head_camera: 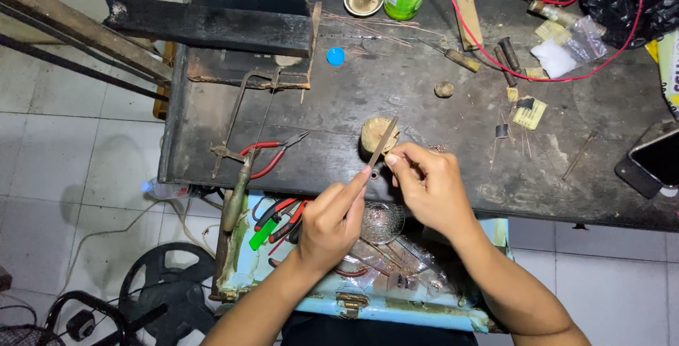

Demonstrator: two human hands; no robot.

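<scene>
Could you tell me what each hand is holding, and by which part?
The left hand pinches a thin flat file by its lower end. The right hand pinches something too small to identify.

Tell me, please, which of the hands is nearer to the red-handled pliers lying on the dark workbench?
The left hand. It sits just right of and below the red-handled pliers, holding a thin metal file. The right hand is farther right, beyond the file.

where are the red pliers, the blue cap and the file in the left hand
red-handled pliers (265, 156): head view, on the red handles.
blue cap (336, 55): head view, on its round top.
metal file (382, 141): head view, on the blade above the left hand (331, 222).
</scene>
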